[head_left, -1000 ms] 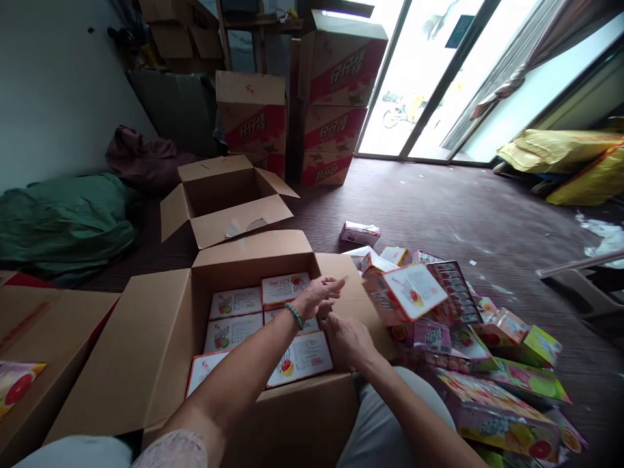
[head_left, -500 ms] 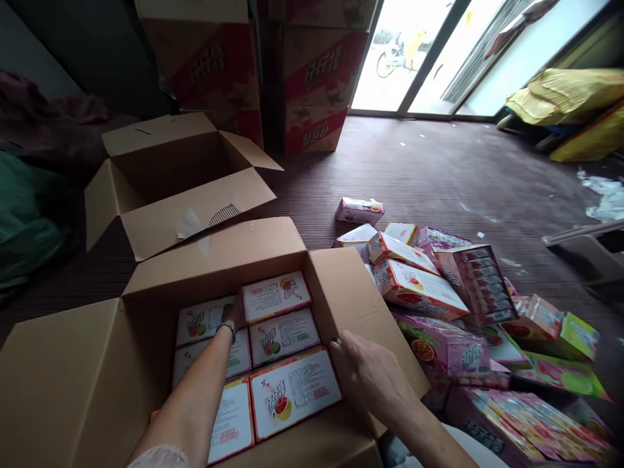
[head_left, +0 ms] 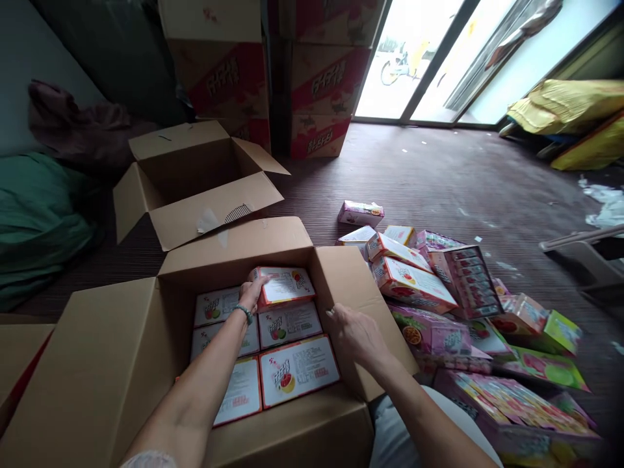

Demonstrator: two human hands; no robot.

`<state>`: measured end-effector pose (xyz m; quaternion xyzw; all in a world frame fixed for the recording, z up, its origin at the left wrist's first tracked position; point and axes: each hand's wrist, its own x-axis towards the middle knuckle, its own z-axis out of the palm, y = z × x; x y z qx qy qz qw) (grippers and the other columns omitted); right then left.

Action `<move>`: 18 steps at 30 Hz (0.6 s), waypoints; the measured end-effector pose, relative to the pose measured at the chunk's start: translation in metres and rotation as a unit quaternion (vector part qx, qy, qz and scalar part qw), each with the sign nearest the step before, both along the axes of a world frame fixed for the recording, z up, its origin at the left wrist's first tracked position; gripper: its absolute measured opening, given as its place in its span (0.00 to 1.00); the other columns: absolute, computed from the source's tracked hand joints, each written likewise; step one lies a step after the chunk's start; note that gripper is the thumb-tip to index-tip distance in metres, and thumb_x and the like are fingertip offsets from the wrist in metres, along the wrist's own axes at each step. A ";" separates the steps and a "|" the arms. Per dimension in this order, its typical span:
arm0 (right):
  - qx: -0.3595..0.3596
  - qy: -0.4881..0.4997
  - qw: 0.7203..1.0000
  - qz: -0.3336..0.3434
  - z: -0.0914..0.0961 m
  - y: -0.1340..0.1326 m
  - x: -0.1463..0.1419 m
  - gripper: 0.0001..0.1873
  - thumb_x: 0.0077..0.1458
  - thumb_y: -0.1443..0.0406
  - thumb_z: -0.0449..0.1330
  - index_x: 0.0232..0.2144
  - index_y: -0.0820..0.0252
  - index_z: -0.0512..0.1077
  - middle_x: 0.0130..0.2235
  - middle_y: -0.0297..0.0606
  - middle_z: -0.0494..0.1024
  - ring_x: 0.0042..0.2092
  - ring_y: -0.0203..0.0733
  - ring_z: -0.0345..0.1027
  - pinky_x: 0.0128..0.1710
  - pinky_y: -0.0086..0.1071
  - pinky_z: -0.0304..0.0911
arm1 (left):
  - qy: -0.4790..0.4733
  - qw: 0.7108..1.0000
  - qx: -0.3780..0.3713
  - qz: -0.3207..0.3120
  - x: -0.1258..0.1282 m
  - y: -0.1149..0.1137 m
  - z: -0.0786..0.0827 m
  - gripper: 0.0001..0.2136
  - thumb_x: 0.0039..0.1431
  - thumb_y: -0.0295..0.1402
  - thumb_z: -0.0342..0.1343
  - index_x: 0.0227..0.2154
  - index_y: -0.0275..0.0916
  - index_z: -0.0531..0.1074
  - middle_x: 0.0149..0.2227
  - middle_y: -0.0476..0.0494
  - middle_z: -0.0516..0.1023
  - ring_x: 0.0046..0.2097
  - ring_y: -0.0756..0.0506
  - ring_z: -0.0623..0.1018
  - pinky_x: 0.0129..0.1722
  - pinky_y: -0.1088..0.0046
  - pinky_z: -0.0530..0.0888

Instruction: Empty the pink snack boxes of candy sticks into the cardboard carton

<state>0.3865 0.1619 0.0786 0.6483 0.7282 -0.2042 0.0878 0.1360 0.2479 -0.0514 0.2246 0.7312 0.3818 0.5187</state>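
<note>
- Currently your left hand (head_left: pixel 253 294) is inside the open carton (head_left: pixel 121 351), fingers curled over the left edge of a red-trimmed pack (head_left: pixel 285 286) at the far right corner.
- That pack sits tilted, its left edge raised above the flat packs (head_left: pixel 273 354) around it.
- A green bead bracelet (head_left: pixel 244 313) is on your left wrist.
- Your right hand (head_left: pixel 355 335) is unclenched and holds nothing; it rests against the carton's right wall, just beside the pack row.
- Flat packs lie face up in two columns and fill the carton's visible layer.
- On the floor to your right is a loose pile of packs (head_left: pixel 439 305), pink, red and green, some overlapping.
- One small pink pack (head_left: pixel 361 212) lies apart from the pile, further out.
- An empty carton (head_left: pixel 195 182) stands with flaps open just behind the full one.
- Red-and-brown stacked cartons (head_left: pixel 273 78) stand against the back, next to the glass door (head_left: pixel 429 58).
- A green bundle (head_left: pixel 39 221) lies at far left.
</note>
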 end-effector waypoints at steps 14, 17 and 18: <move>0.203 0.191 0.957 -0.075 0.046 -0.099 0.005 0.17 0.65 0.64 0.43 0.38 0.60 0.72 0.36 0.43 0.78 0.36 0.42 0.69 0.35 0.29 0.55 | -0.010 0.963 0.203 -0.177 -0.046 -0.316 0.130 0.37 0.31 0.28 0.73 0.49 0.43 0.65 0.48 0.41 0.78 0.50 0.37 0.77 0.50 0.63 0.75; 0.143 0.122 0.963 0.193 0.075 -0.139 -0.035 0.13 0.63 0.67 0.47 0.37 0.57 0.72 0.37 0.39 0.78 0.38 0.41 0.70 0.34 0.30 0.54 | 0.063 0.957 0.222 -0.175 -0.040 -0.348 0.115 0.33 0.31 0.28 0.72 0.45 0.44 0.66 0.45 0.41 0.79 0.48 0.37 0.77 0.48 0.62 0.74; 0.124 0.093 0.952 0.263 0.083 -0.151 -0.051 0.12 0.62 0.68 0.48 0.38 0.56 0.72 0.37 0.39 0.78 0.39 0.41 0.71 0.34 0.30 0.53 | 0.075 0.955 0.231 -0.172 -0.037 -0.351 0.113 0.32 0.32 0.29 0.72 0.44 0.44 0.66 0.45 0.41 0.78 0.47 0.37 0.77 0.47 0.63 0.74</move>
